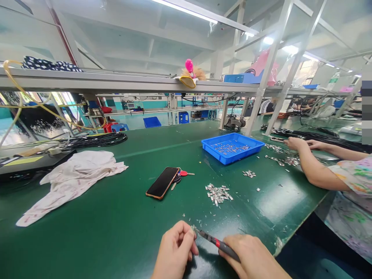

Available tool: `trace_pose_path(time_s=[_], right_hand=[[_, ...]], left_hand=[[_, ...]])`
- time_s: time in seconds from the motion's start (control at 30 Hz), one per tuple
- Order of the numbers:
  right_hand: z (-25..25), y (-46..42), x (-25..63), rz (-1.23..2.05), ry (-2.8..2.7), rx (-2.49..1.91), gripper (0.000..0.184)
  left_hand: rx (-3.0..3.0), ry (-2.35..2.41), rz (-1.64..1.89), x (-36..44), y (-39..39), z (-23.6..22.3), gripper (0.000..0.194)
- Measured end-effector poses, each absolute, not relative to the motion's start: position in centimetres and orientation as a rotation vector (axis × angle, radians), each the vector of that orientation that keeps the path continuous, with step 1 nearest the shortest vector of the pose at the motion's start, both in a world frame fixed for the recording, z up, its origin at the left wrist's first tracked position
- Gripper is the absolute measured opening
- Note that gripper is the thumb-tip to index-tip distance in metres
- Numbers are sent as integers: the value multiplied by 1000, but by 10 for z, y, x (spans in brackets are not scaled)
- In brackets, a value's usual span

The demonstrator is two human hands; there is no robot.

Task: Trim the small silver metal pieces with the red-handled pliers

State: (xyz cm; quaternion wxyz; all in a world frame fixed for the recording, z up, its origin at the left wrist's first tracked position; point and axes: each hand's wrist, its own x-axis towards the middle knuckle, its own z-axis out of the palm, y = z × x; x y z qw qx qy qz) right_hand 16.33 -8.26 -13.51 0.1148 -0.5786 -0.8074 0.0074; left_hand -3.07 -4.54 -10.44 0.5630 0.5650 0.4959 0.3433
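At the near edge of the green table, my left hand (178,245) pinches a small metal piece (193,228) between thumb and fingertips. Its exact shape is too small to make out. My right hand (247,252) is wrapped round a pair of pliers (221,245) with dark grey handles and a red band. The tips of the pliers reach the piece at my left fingertips. Beyond my hands lies a pile of small silvery metal pieces (218,194), with tiny pale scraps scattered between. A smaller group of pieces (249,174) sits farther right.
A blue tray (232,158) with small pieces stands behind the piles. A phone (162,183) and keys (183,173) lie left of centre, a white cloth (84,170) farther left. At right, a co-worker's hands (298,143) work near more pieces. A shelf (130,83) spans overhead.
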Motion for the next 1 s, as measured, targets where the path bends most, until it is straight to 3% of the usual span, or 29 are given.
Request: trace_pose_path(time_s=[0.13,0.3,0.43,0.53,0.63,0.83,0.9,1.0], right_hand=[[-135,-85,166,-391,-2301,-1569,9],[-124,-87,160,-1065,-2124,-1461,28],[-122,-87,157,-1148,-2128,-1469,29],[-129,-85,161,-906,-2194,-1461,19],[-130,-82,164,-340,-2319,-1577,13],[-98,-78,159,849,-2181,-1795,35],[-92,-78,159,1007,-2117,-1745,35],[-96,-78,161,860,-2130,-1769,38]], left_hand=[[1334,1181,797,-30,-45,-107,37],[1320,1230,781,-30,-44,-109,38],[1320,1230,785,-29,-45,-107,38],[1307,1191,801,-30,-45,-105,38],[1315,1139,815,-31,-45,-103,40],[1306,1078,810,-31,-44,-100,45],[1297,1064,807,-30,-44,-101,47],[1268,1069,820,-30,-43,-104,45]])
